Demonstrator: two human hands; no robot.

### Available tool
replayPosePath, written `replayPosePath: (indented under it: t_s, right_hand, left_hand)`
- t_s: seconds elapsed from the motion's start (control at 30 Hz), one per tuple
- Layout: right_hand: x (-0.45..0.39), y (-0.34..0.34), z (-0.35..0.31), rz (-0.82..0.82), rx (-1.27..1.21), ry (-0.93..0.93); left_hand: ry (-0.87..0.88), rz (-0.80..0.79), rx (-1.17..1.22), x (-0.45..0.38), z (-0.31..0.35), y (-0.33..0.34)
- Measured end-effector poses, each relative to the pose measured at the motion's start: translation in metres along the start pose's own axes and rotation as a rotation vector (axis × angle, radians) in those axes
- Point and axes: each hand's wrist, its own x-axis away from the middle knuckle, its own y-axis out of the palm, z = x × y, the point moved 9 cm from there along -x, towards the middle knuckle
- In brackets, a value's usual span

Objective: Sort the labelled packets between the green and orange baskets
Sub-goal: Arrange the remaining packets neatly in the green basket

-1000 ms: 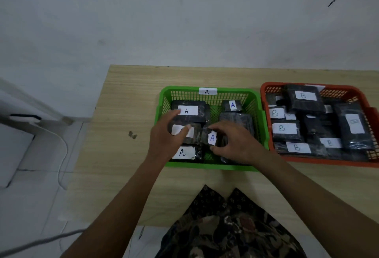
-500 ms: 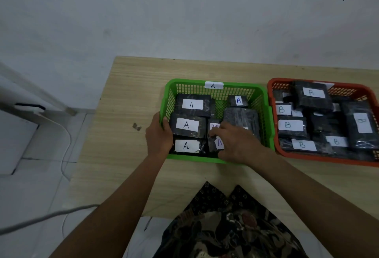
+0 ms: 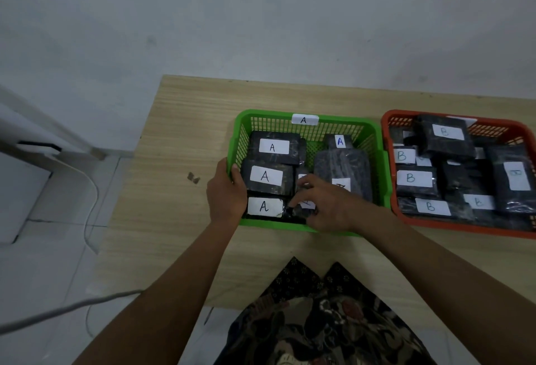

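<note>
The green basket (image 3: 374, 135), tagged A on its far rim, holds several black packets with white A labels, such as one at the left middle (image 3: 266, 176). My left hand (image 3: 226, 192) grips the basket's left rim. Inside the basket near its front, my right hand (image 3: 324, 205) has its fingers closed around a small black packet (image 3: 301, 211) whose label is mostly hidden. A larger packet (image 3: 342, 167) lies at the right of the green basket. To the right, the orange basket (image 3: 387, 126) is full of packets labelled B (image 3: 414, 179).
Both baskets stand on a light wooden table (image 3: 179, 219) against a white wall. The table's left edge drops to a tiled floor with white cables (image 3: 90, 190). My patterned clothing (image 3: 319, 321) is at the front table edge.
My left hand left the packets and took hold of the green basket's left rim. My right hand pushed the small packet lower toward the basket's front.
</note>
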Motion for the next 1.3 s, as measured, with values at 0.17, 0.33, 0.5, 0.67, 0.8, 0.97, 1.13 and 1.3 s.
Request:
replayPosePath:
  t_s: [0.17,0.33,0.5,0.67,0.8,0.97,1.13,1.3]
  right_hand:
    - [-0.002,-0.004,0.002,0.029,-0.073,0.006]
    - [-0.008,-0.005,0.010,-0.040,-0.081,0.035]
    - [-0.011,-0.002,0.015,-0.019,-0.105,0.070]
    - [-0.008,0.000,0.025,-0.017,-0.025,0.125]
    - [-0.011,0.000,0.027,0.046,-0.041,0.140]
    - [-0.009,0.001,0.026,0.108,0.145,0.116]
    - [-0.007,0.006,0.028,0.089,0.246,0.121]
    - [-0.004,0.014,0.024,0.107,0.271,0.107]
  left_hand:
    - [0.001,0.009,-0.009,-0.001,-0.001,0.001]
    - [-0.009,0.010,-0.009,0.000,-0.001,0.001]
    - [-0.018,0.005,-0.018,0.000,0.000,0.001]
    - [-0.012,-0.005,-0.028,0.000,0.000,0.001]
    - [-0.012,-0.004,-0.034,0.000,0.001,0.002]
    - [-0.030,-0.009,-0.026,0.000,-0.002,0.003]
    - [-0.028,-0.017,-0.041,-0.001,-0.001,0.005]
    - [-0.040,-0.027,-0.055,-0.002,0.001,0.005]
